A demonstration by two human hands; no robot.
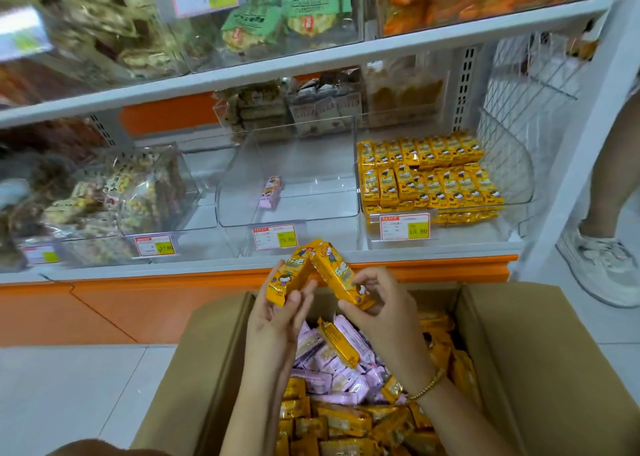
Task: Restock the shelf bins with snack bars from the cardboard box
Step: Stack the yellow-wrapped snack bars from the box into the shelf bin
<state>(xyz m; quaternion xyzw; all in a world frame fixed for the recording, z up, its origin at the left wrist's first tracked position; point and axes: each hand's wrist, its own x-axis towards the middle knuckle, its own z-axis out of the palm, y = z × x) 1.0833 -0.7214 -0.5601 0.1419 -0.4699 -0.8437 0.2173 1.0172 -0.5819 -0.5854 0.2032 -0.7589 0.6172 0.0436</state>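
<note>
**Gloss on the wrappers, matt on the box**

The yellow snack bars [334, 275] wear shiny plastic film; the pink bars [346, 383] have a paler, softer sheen. The cardboard box [519, 351] is plain brown card, matt and dry-looking. The shelf bins [287, 210] are clear, smooth hard plastic. White painted shelf edges [242, 70] look like metal, as does the wire divider [502, 109]. The floor tiles [69, 386] are smooth, faintly glossy. The bracelet [427, 384] shines gold, beaded.
</note>
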